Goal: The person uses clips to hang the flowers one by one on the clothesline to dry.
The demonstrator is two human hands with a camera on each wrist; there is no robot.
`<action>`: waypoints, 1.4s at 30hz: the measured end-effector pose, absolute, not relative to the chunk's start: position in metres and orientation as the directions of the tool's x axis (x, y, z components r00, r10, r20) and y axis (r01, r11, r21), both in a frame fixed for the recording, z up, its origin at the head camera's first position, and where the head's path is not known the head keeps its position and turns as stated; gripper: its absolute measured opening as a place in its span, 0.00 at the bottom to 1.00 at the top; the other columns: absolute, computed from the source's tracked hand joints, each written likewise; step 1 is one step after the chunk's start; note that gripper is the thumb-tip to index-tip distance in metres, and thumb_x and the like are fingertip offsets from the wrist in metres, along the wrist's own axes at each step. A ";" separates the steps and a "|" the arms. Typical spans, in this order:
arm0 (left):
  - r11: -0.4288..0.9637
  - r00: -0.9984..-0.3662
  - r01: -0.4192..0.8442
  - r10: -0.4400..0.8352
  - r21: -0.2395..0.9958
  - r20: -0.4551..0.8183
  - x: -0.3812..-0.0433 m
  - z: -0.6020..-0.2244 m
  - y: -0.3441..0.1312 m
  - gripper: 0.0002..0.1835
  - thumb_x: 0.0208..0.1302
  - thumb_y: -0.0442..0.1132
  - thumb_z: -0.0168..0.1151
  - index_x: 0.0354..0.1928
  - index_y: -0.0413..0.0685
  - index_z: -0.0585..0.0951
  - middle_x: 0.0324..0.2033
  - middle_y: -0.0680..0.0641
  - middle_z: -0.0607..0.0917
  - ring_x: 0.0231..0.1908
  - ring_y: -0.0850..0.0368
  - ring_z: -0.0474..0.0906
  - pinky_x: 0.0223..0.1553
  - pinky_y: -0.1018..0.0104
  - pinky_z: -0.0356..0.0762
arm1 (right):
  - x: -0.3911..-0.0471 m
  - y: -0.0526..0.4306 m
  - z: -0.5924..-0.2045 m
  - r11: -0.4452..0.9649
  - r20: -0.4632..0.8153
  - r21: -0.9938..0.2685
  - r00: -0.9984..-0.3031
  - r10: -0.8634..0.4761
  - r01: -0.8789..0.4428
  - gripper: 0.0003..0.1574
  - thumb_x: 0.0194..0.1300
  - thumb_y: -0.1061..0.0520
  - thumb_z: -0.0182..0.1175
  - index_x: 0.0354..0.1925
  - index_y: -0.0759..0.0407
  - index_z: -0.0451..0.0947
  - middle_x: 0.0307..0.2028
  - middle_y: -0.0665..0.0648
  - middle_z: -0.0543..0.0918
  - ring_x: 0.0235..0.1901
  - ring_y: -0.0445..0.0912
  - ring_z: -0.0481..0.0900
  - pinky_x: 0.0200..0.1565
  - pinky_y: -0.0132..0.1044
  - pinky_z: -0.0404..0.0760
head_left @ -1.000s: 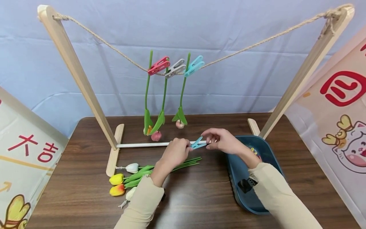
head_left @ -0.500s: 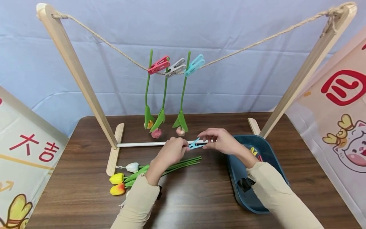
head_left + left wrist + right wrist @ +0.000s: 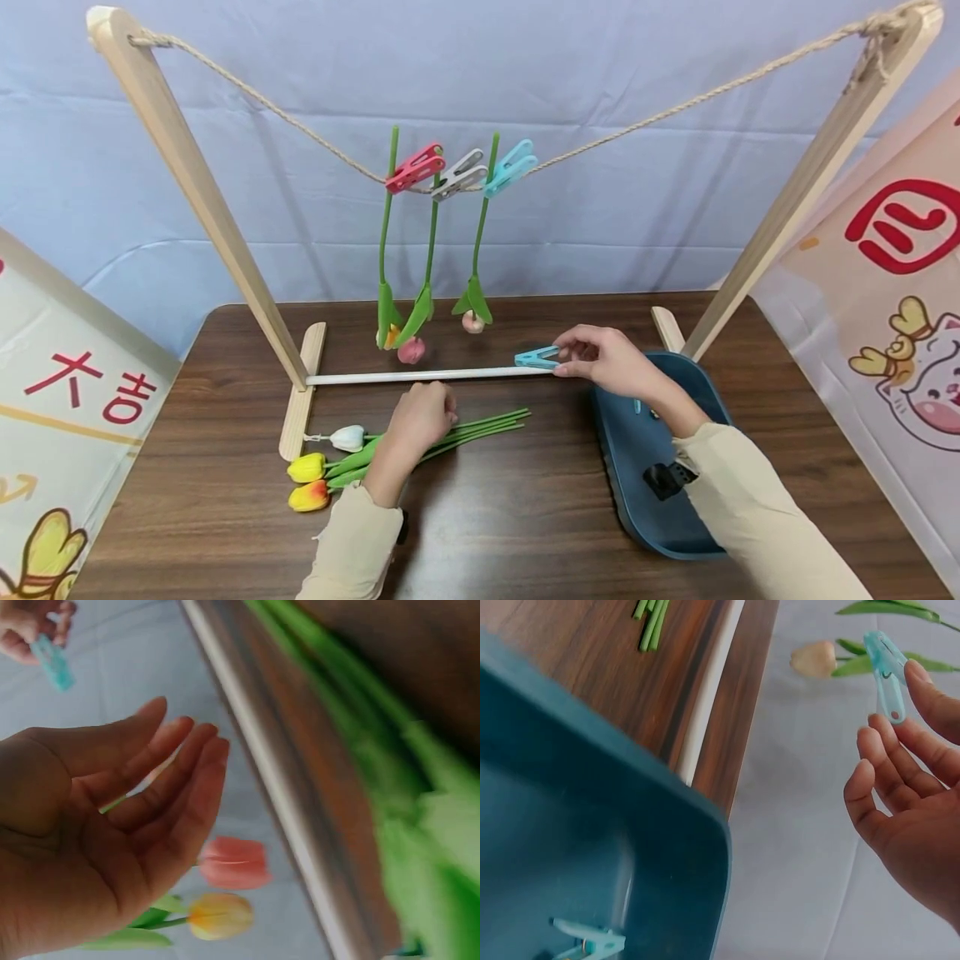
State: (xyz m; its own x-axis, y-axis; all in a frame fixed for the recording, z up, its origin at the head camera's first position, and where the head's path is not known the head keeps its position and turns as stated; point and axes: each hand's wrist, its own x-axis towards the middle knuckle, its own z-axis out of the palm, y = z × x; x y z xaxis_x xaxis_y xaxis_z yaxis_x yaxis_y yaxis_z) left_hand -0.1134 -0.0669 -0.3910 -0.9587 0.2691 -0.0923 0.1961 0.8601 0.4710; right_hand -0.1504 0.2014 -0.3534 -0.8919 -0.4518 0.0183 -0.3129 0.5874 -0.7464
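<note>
Between thumb and fingers, my right hand (image 3: 611, 362) pinches a light blue clothespin (image 3: 536, 358) just over the white crossbar (image 3: 420, 377); the right wrist view shows the same clothespin (image 3: 891, 694) held by its handle end. My left hand (image 3: 420, 417) is over the stems of the lying tulips, and the left wrist view shows its fingers (image 3: 176, 795) loosely bent around nothing. White (image 3: 348, 439), yellow (image 3: 306, 468) and orange-yellow (image 3: 309, 496) tulip heads point left; the left forearm covers part of the bunch.
A rope (image 3: 645, 125) sags between two wooden posts (image 3: 187, 183). Red (image 3: 416, 169), grey (image 3: 459, 177) and light blue (image 3: 510, 171) clothespins hold three tulips upside down on it. Under my right forearm stands a dark blue bin (image 3: 637, 500), with another light blue clothespin (image 3: 592, 936) inside.
My left hand has let go of the clothespin and moved left and down over the tulip stems. The right hand has shifted right and slightly up with the clothespin.
</note>
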 end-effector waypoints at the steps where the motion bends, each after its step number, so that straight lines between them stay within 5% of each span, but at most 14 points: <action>1: 0.870 -0.963 0.181 0.252 0.459 -0.099 -0.112 -0.396 -0.068 0.08 0.49 0.30 0.64 0.19 0.46 0.77 0.19 0.50 0.77 0.23 0.51 0.75 0.26 0.59 0.72 | -0.150 0.204 -0.353 0.589 0.008 -0.749 -0.893 -0.450 -0.303 0.17 0.58 0.59 0.63 0.46 0.65 0.76 0.35 0.56 0.78 0.31 0.47 0.73 0.32 0.36 0.73; 12: 0.911 -0.985 0.066 0.124 0.407 -0.119 -0.101 -0.432 -0.076 0.18 0.43 0.23 0.53 0.09 0.50 0.62 0.13 0.48 0.68 0.17 0.52 0.65 0.16 0.62 0.60 | -0.146 0.222 -0.346 0.620 -0.038 -0.743 -0.910 -0.414 -0.252 0.18 0.56 0.60 0.64 0.44 0.69 0.76 0.31 0.56 0.78 0.30 0.47 0.73 0.30 0.34 0.72; 17: 0.920 -0.990 0.051 0.097 0.388 -0.101 -0.100 -0.438 -0.077 0.17 0.44 0.25 0.56 0.08 0.50 0.66 0.15 0.46 0.74 0.18 0.48 0.72 0.17 0.57 0.66 | -0.145 0.226 -0.347 0.628 -0.061 -0.743 -0.910 -0.410 -0.233 0.18 0.56 0.60 0.64 0.43 0.70 0.76 0.28 0.55 0.77 0.28 0.47 0.73 0.28 0.34 0.72; 42: 0.908 -0.992 0.089 0.043 0.410 0.120 -0.097 -0.396 -0.084 0.13 0.45 0.25 0.57 0.12 0.50 0.74 0.15 0.43 0.77 0.18 0.42 0.75 0.17 0.53 0.69 | -0.146 0.239 -0.350 0.643 -0.062 -0.728 -0.911 -0.408 -0.239 0.17 0.56 0.60 0.64 0.42 0.70 0.76 0.28 0.55 0.78 0.28 0.46 0.74 0.30 0.34 0.74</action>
